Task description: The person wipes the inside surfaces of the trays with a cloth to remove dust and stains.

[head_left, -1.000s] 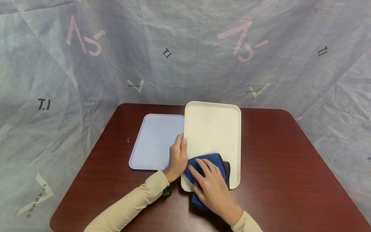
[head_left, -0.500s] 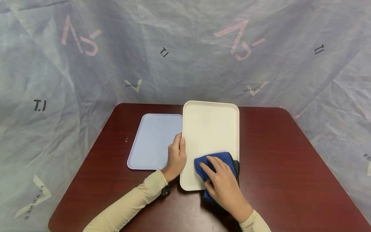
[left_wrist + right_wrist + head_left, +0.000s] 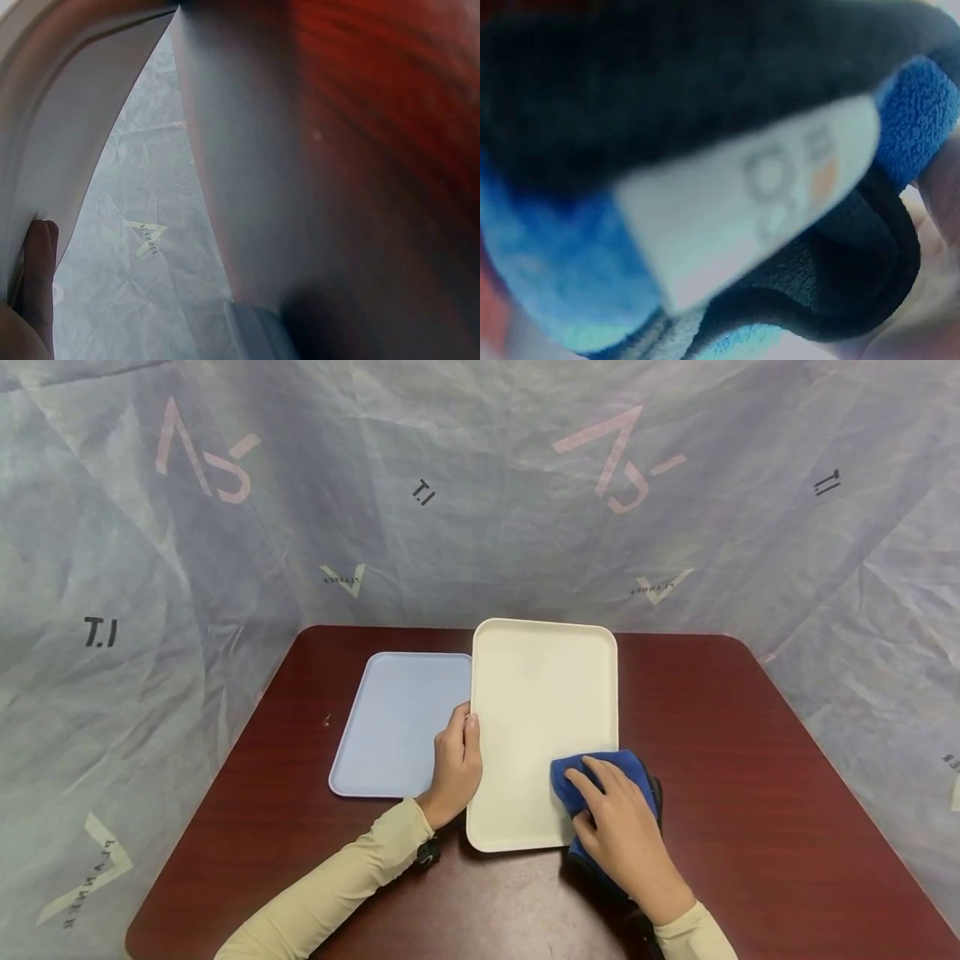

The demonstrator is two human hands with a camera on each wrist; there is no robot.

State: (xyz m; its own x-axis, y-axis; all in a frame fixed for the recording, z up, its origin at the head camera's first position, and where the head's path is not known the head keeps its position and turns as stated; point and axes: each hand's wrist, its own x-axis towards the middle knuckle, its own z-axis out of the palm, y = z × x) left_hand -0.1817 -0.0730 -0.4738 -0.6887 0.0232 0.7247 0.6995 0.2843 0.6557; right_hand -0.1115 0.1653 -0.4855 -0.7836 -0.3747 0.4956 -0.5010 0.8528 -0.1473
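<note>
My left hand (image 3: 456,768) grips the left edge of a cream rectangular tray (image 3: 540,702), thumb along the rim. The tray is held raised and tilted above the table; its pale underside (image 3: 67,112) and part of my fingers (image 3: 39,270) show in the left wrist view. With curved fingers, my right hand (image 3: 622,835) holds a folded blue cloth (image 3: 633,768) against the tray's lower right corner. Part of the cloth hangs past the tray's edge. In the right wrist view the cloth's dark border and white label (image 3: 757,202) fill most of the picture.
A light blue tray (image 3: 405,718) lies flat on the dark red wooden table (image 3: 735,777), its right side hidden behind the cream tray. Grey printed sheeting (image 3: 495,527) hangs at the back and both sides of the table.
My right hand has slid the blue cloth rightward across the lower part of the cream tray, from its left side to its right edge. The left hand keeps its grip.
</note>
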